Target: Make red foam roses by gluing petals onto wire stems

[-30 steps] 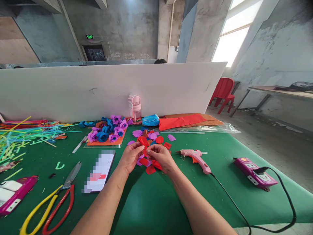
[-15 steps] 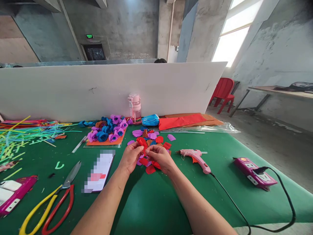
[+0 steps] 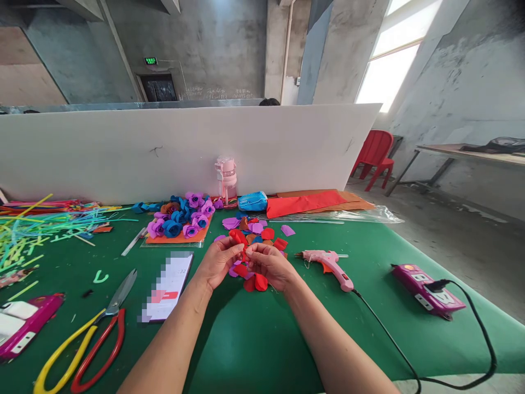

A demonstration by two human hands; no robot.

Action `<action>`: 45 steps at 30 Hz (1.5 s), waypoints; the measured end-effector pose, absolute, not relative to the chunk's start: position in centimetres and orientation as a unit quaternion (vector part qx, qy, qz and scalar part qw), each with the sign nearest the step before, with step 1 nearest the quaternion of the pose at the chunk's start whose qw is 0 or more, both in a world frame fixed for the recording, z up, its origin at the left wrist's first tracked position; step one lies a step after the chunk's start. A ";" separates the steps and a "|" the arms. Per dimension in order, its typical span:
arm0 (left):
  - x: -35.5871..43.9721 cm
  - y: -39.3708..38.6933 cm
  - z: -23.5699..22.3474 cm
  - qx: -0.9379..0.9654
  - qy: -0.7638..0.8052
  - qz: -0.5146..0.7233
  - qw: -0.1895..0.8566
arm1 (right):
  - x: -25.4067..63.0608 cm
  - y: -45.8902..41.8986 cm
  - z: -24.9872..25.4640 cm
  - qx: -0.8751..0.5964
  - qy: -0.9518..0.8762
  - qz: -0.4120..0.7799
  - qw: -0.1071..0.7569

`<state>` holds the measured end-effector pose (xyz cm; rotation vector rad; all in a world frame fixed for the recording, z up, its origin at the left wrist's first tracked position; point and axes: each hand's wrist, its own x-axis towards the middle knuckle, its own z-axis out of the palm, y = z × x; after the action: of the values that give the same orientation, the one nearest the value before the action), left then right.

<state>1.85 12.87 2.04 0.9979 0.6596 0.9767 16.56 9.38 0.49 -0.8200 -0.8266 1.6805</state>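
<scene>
My left hand (image 3: 219, 262) and my right hand (image 3: 270, 264) meet over a scatter of cut petals at the middle of the table. Between their pinched fingertips is a red paper petal (image 3: 238, 237), whose lower part the fingers cover. More red petals (image 3: 261, 282) lie just below and around the hands, mixed with purple petals (image 3: 231, 223) and a few brown and blue ones. To the right of my right hand rests a pink glue gun (image 3: 326, 264), its nozzle pointing left.
Finished paper flowers (image 3: 180, 216) are heaped behind a phone (image 3: 170, 290). Large scissors (image 3: 110, 312) lie at left, near a power strip (image 3: 30, 325) and colored strips (image 3: 53, 221). Another power strip (image 3: 429, 290) sits right. Red paper (image 3: 305, 202), a pink bottle (image 3: 226, 178) and a white board (image 3: 184, 148) stand behind.
The hands stay in nearly the same place, with small finger movements around the red petal. A red petal below my right hand now shows more fully.
</scene>
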 end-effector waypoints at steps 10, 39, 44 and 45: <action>2.0 12.9 2.0 0.444 0.300 0.464 0.706 | 16.4 9.3 0.7 -0.356 -0.363 0.686 0.520; 2.1 12.7 2.1 0.427 0.285 0.440 0.737 | 16.2 9.4 0.3 -0.290 -0.298 0.756 0.506; 2.2 12.7 2.1 0.420 0.277 0.438 0.744 | 16.2 9.4 0.3 -0.282 -0.303 0.758 0.505; 2.1 12.7 2.1 0.421 0.276 0.438 0.744 | 16.2 9.4 0.3 -0.282 -0.304 0.757 0.505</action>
<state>2.14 12.67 2.10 0.9231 0.6046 0.9603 16.16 9.43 0.27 -0.6802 -0.7336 1.8279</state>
